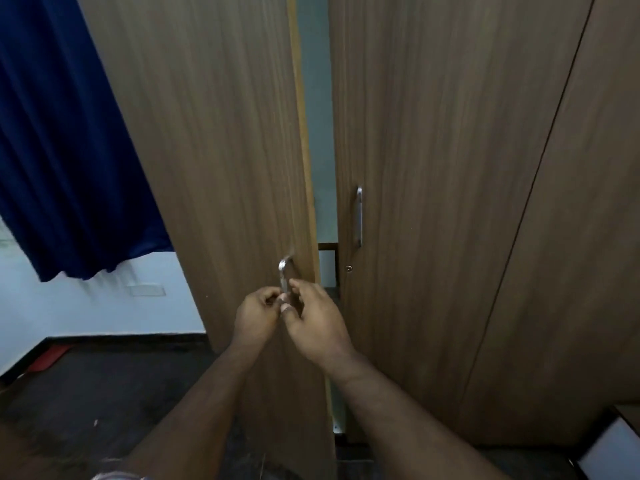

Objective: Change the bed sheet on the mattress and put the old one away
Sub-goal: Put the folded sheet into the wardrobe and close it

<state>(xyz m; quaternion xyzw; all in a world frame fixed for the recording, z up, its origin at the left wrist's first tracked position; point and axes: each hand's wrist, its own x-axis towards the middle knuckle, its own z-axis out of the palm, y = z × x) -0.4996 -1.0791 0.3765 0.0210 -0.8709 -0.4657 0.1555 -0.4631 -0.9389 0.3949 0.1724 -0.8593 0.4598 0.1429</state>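
Dim, flat indoor light with a cool blue cast brightest on the wall (104, 306) left of the door (207, 150), soft overall focus, motion blur on the curtain (62, 150), and wide-angle bowing of the door's edges.

Dark speckled floor (104, 386) runs to the white wall. A red flat object (48, 358), blurred, lies on it near the wall. Wooden wardrobe (450, 237) stands on the floor.
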